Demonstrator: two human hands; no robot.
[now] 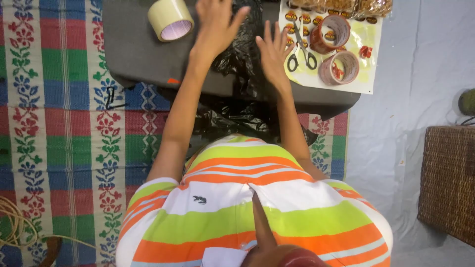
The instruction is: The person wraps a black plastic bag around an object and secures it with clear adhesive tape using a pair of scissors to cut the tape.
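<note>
Tape comes first at your left: a wide roll of pale tape [170, 20] stands tilted on the far left part of the low grey board [133, 49], which lies on a striped, flowered mat [64, 123]. Your left hand [217, 22] is raised just right of that roll, fingers loosely spread and holding nothing, above the crumpled black plastic bag [242, 49] that spills over the board's near edge towards your lap. Your right hand [273, 49] rests flat at the bag's right side, fingers fanned apart, fingertips close to a pair of scissors [301, 52]. Those scissors lie on a pale sticker sheet [366, 74] at the board's far right corner, beside two rolls of printed tape [339, 66]. A wicker box [448, 183] sits well apart, off the mat.
</note>
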